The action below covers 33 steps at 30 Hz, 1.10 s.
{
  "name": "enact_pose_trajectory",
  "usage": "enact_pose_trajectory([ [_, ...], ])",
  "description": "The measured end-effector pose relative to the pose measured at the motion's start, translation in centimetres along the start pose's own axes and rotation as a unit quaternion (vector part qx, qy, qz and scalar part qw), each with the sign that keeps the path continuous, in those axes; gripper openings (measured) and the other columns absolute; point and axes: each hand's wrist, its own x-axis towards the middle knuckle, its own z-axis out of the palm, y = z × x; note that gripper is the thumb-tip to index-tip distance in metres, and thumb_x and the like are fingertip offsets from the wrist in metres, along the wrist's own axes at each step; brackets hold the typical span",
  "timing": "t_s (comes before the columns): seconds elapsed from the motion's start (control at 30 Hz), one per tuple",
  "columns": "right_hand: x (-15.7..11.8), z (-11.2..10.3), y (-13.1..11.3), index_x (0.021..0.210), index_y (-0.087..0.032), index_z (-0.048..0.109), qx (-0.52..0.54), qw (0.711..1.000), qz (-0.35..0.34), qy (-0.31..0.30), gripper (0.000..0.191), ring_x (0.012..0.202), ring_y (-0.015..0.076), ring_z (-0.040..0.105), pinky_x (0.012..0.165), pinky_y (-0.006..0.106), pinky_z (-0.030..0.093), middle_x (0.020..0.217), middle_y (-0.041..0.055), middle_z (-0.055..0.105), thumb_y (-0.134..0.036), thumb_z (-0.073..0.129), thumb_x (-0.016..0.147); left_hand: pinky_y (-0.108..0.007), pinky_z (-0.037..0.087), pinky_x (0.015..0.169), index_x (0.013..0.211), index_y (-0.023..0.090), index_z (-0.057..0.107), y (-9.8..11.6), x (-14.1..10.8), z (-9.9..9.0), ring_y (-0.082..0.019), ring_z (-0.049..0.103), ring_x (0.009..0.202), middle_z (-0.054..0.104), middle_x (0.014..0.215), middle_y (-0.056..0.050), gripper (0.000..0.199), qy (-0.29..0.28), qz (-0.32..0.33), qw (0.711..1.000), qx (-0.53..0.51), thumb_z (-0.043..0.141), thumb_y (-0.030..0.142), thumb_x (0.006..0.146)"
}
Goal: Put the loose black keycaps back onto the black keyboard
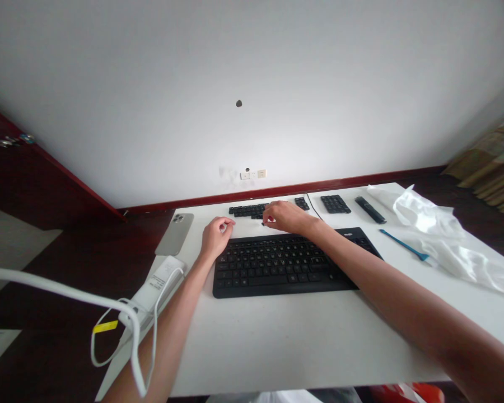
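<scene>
- Hands apart: right hand point(288, 217) pinching at something tiny and dark, can't really tell what from up here, left hand point(217, 236) curled beside it
- Both sit just above the black keyboard point(281, 266)
- One each: that, a strip of black keys point(247, 211), number pad point(335, 204), blue pry tool point(403, 244)

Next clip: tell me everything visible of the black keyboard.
The black keyboard is a low, wide slab, matte plastic by its look, with rows of dark keys bearing pale legends. It lies flat on the white table. The right forearm passes over its far right part, hiding some keys.
</scene>
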Motion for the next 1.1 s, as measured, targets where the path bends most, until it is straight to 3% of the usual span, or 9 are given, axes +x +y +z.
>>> enact_pose_trajectory([
  [0.1, 0.1, 0.8, 0.0, 0.088, -0.021, 0.079, 0.011, 1.000, -0.014, -0.009, 0.017, 0.081, 0.0182, 0.066, 0.071, 0.029, 0.042, 0.093, 0.0059, 0.075, -0.015, 0.063, 0.087, -0.029, 0.050, 0.080, 0.089, 0.024, 0.075, 0.0, 0.0, 0.1, -0.016, 0.063, 0.079, 0.076, 0.098, -0.002, 0.016, 0.002, 0.002, 1.000, 0.005, 0.060, 0.021, 0.089],
  [0.23, -0.1, 0.1, 0.8, 0.087, -0.020, 0.077, 0.044, 0.999, -0.020, -0.015, 0.016, 0.079, 0.0163, 0.065, 0.070, 0.028, 0.042, 0.088, 0.0040, 0.074, -0.013, 0.063, 0.086, -0.029, 0.050, 0.080, 0.088, 0.025, 0.075, -0.1, 0.0, 0.1, -0.017, 0.063, 0.080, 0.076, 0.097, -0.002, 0.016, 0.003, 0.006, 1.000, 0.007, 0.059, 0.020, 0.089],
  [0.43, -0.2, -0.6, 0.5, 0.103, -0.020, 0.078, 0.031, 1.000, 0.002, -0.006, 0.023, 0.082, 0.0174, 0.068, 0.073, 0.028, 0.044, 0.095, 0.0049, 0.076, -0.010, 0.063, 0.088, -0.030, 0.050, 0.082, 0.088, 0.025, 0.075, -0.2, 0.1, 0.2, -0.017, 0.063, 0.081, 0.076, 0.098, -0.001, 0.016, 0.005, 0.004, 1.000, 0.006, 0.060, 0.020, 0.089],
  [0.57, -0.2, 0.3, -0.3, 0.111, -0.020, 0.077, 0.031, 1.000, 0.001, -0.006, 0.023, 0.092, 0.0209, 0.071, 0.079, 0.029, 0.048, 0.106, 0.0080, 0.078, -0.017, 0.064, 0.092, -0.030, 0.050, 0.083, 0.089, 0.025, 0.075, -0.4, 0.0, 0.3, -0.017, 0.063, 0.081, 0.076, 0.099, -0.001, 0.016, 0.005, 0.009, 1.000, 0.005, 0.060, 0.020, 0.090],
  [0.9, -0.1, 1.4, -1.6, 0.107, -0.019, 0.076, -0.023, 0.996, 0.086, 0.007, 0.023, 0.090, 0.0271, 0.073, 0.077, 0.032, 0.049, 0.103, 0.0124, 0.078, -0.035, 0.064, 0.097, -0.030, 0.049, 0.084, 0.089, 0.025, 0.075, -0.3, 0.0, 0.2, -0.017, 0.064, 0.084, 0.075, 0.099, -0.001, 0.016, 0.007, 0.010, 1.000, 0.001, 0.060, 0.020, 0.089],
  [1.1, 0.1, 1.3, -2.3, 0.104, -0.019, 0.077, -0.033, 0.994, 0.107, -0.009, 0.021, 0.096, 0.0269, 0.074, 0.084, 0.031, 0.050, 0.103, 0.0111, 0.079, -0.021, 0.058, 0.096, -0.030, 0.049, 0.083, 0.088, 0.024, 0.075, -0.3, 0.0, 0.3, -0.017, 0.063, 0.084, 0.075, 0.098, -0.001, 0.016, 0.007, 0.008, 1.000, 0.000, 0.060, 0.019, 0.089],
])
